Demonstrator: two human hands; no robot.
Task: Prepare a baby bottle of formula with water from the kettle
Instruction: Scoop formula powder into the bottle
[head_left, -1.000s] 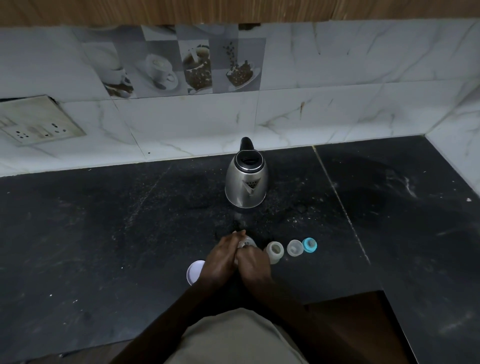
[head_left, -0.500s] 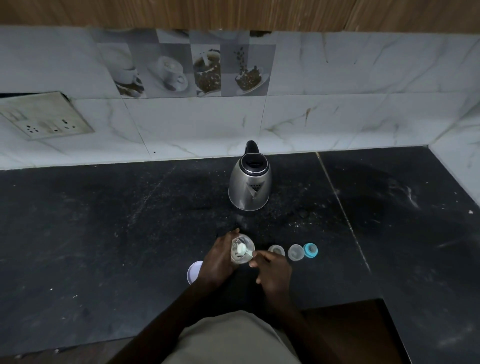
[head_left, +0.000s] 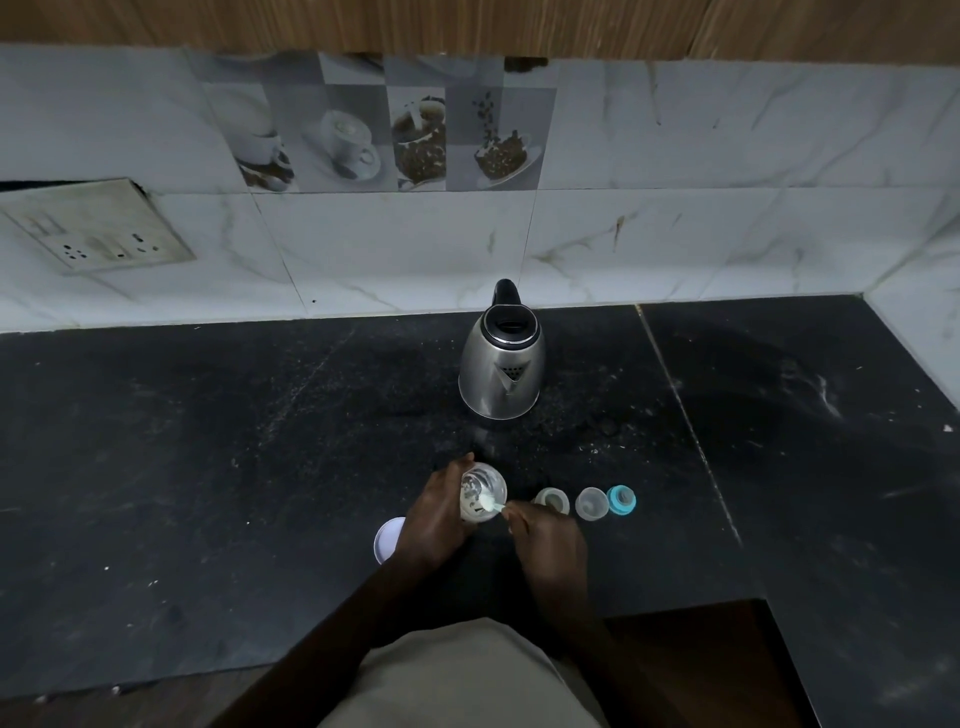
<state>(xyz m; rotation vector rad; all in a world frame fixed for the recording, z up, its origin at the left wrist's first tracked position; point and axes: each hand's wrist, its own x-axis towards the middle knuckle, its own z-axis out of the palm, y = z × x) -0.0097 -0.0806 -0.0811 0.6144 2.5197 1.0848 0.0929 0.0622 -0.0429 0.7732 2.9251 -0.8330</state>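
- Now the bottle (head_left: 483, 491) is gripped round its side by the left hand (head_left: 435, 514) and stands, tilted a little, on the counter (head_left: 208, 467), just in front of the kettle (head_left: 503, 364).
- A pale scoop (head_left: 491, 503) is pinched by the right hand (head_left: 550, 540) and held at the bottle's open mouth; its bowl looks loaded with powder, though that is hard to tell at this size.
- Formula is judged to be going in, so the dosing step is in hand; whether water is already in the bottle cannot be told.
- Just right of the bottle, three small parts are set in a row: a cloudy ring (head_left: 553, 500), a clear cap (head_left: 591, 503) and a blue piece (head_left: 621, 500).
- A white lid (head_left: 387, 538) lies partly hidden behind the left wrist.
- Next, the scoop must be tipped squarely over the narrow mouth and the bottle kept steady, or powder will be spilled on the counter.
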